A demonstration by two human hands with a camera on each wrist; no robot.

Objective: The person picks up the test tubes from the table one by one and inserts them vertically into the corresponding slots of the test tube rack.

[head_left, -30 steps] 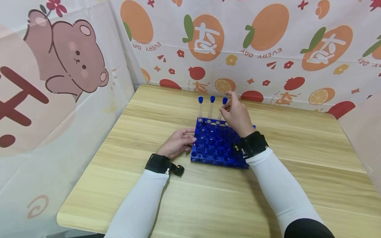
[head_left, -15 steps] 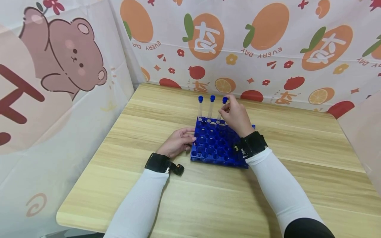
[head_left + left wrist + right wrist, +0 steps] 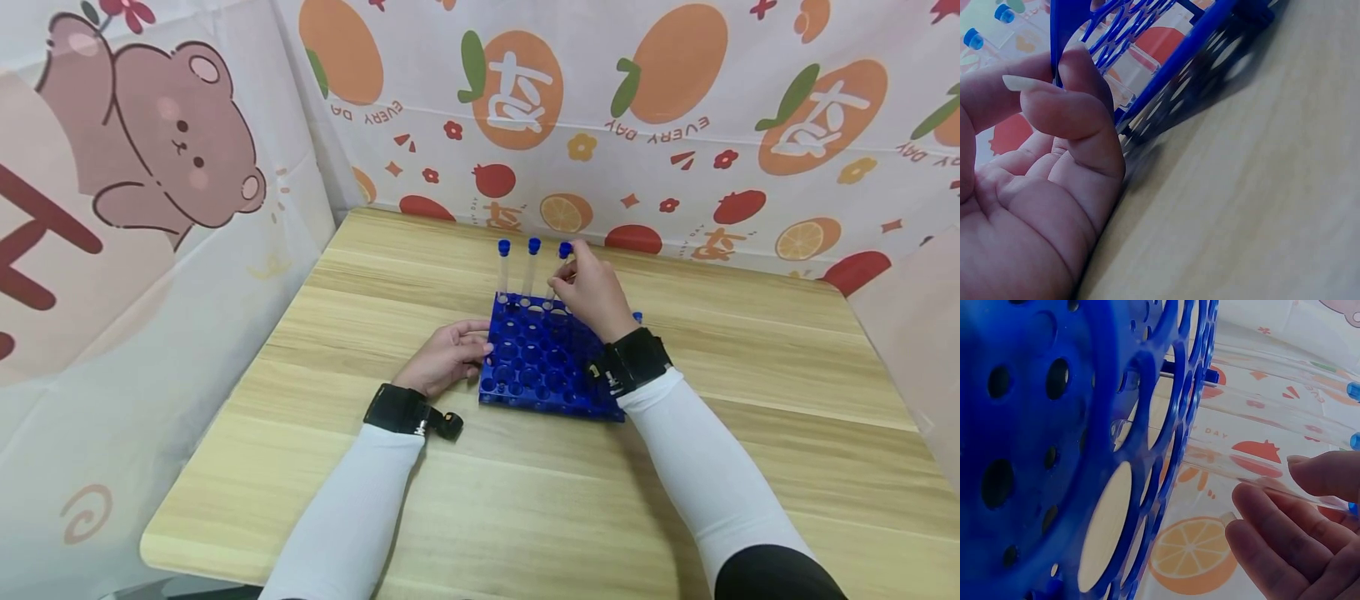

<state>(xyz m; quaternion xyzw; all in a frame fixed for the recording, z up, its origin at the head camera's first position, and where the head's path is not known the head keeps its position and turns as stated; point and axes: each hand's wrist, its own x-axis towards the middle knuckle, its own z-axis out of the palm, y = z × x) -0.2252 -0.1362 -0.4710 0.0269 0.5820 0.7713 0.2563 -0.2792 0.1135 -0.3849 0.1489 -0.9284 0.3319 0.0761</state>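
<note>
- Pinching a capped tube [image 3: 562,267], the right hand [image 3: 596,292] has thumb and fingers closed about its upper body, the index fingertip by its blue cap [image 3: 565,250].
- Holding the left edge of the blue rack [image 3: 540,406], the left hand [image 3: 446,358] has thumb and fingers closed narrowly about that edge.
- The capped tube stands at the rack's far row, the rightmost of three; its lower end appears to be in a hole there. The left tube [image 3: 503,271] and the middle tube [image 3: 531,271] stand beside it, apart from the fingers.
- What could go wrong: a sideways push from the right hand might make the tube bind against the rim of its hole, or lever the far side of the rack up. If the left hand's hold slackened, the rack might skid across the table [image 3: 525,500]. Pressure low on the smooth tube could let it slip; a leftward knock could jar the middle tube.
- The tube's cap points up and its closed end down into the rack. Its long axis is steep, leaning right toward the top, more so than its neighbours in the head view.
</note>
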